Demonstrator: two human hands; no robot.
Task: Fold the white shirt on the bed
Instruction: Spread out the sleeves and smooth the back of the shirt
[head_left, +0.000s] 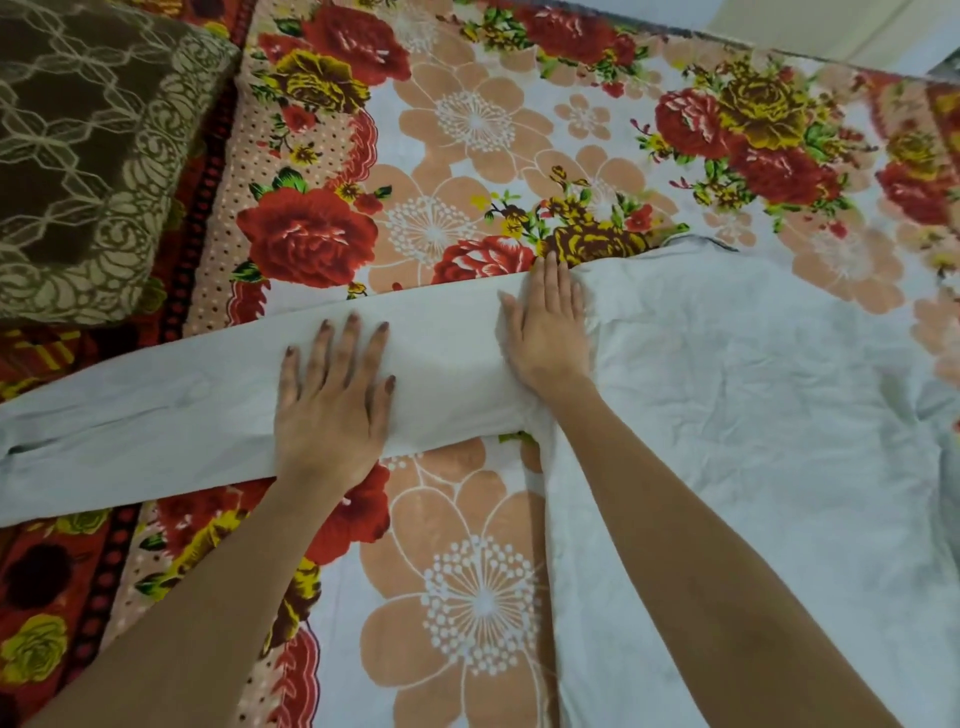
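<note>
Floral bedsheet (467, 597), white shirt (727, 415) spread across it.
I see my left hand (332, 405) and right hand (545, 332) flat, fingers straight, pressing the outstretched sleeve (156, 431).

On 1 apparent sleeve (156, 431) of the white shirt (753, 389), left hand (332, 400) and right hand (545, 327) flat, floral bedspread (467, 597) beneath.

Left hand (332, 410), right hand (545, 332) on shirt (727, 389); pillow (88, 156), perhaps, behind-left.
</note>
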